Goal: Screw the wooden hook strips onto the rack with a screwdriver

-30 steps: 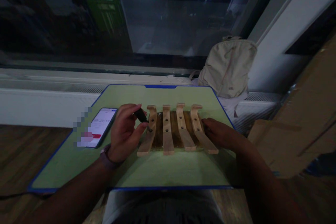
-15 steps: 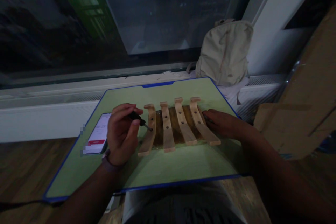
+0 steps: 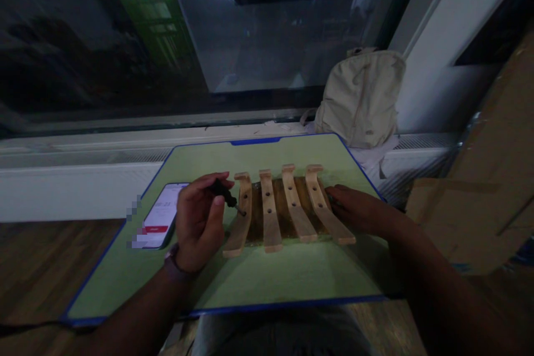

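Observation:
My left hand (image 3: 198, 222) pinches a small black-handled screwdriver (image 3: 225, 194), its thin metal tip close to the leftmost of four pale wooden slats (image 3: 242, 214). Whether the tip touches that slat's edge is hard to tell. The slats have drilled holes and lie across a dark brown wooden board (image 3: 257, 214). My right hand (image 3: 361, 211) rests on the rightmost slat (image 3: 321, 206), fingers curled over it and holding it. Its fingertips hide part of the board's right end.
The board lies on a green cutting mat with a blue rim (image 3: 258, 301). A lit phone (image 3: 161, 217) lies left of my left hand. Behind the mat are a low white radiator (image 3: 83, 189) and a beige backpack (image 3: 361, 99). Cardboard (image 3: 471, 206) stands at right.
The whole view has shifted slightly as my head moved. The screwdriver tip has moved a little towards the leftmost slat's edge. My right hand has stayed on the rightmost slat.

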Available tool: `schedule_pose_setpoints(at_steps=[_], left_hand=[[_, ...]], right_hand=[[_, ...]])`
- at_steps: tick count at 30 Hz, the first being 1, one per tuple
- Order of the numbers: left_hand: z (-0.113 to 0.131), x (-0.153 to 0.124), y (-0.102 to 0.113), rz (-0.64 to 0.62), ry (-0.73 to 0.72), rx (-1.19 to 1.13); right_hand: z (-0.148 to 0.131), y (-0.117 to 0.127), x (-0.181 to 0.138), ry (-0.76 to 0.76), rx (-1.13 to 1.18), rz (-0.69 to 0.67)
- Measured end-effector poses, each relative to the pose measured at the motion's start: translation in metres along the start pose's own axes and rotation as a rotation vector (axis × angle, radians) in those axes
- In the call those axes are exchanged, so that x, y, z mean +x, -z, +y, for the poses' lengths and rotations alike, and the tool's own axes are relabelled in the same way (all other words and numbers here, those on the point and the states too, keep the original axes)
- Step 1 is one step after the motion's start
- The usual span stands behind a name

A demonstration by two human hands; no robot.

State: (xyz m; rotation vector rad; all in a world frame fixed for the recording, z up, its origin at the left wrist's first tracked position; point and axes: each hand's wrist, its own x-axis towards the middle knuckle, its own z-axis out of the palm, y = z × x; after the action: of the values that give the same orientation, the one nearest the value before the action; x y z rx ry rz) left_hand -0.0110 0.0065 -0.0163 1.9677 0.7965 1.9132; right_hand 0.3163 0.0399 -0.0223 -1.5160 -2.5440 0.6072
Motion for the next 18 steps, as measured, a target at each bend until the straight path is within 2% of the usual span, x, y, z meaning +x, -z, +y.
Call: schedule_pose_setpoints(at_steps=[4, 7, 12, 16, 18], left_hand=[[-0.007, -0.001, 0.007, 0.027, -0.072, 0.062], [-0.007, -0.004, 0.008, 0.048, -0.014, 0.124], [0.002, -0.006, 0.000, -0.017, 0.039, 0.033], [0.001, -0.002, 0.000, -0.093, -0.022, 0.027], [-0.003, 0.000, 0.003, -0.083, -0.067, 0.037]], right_hand=[[0.000, -0.001, -0.001, -0.003, -0.007, 0.002], [0.001, -0.001, -0.001, 0.009, 0.006, 0.007], [0.001, -0.001, -0.002, -0.001, 0.011, 0.015], [0.002, -0.001, -0.001, 0.005, 0.002, 0.004], [0.002, -0.001, -0.001, 0.018, -0.002, -0.004]])
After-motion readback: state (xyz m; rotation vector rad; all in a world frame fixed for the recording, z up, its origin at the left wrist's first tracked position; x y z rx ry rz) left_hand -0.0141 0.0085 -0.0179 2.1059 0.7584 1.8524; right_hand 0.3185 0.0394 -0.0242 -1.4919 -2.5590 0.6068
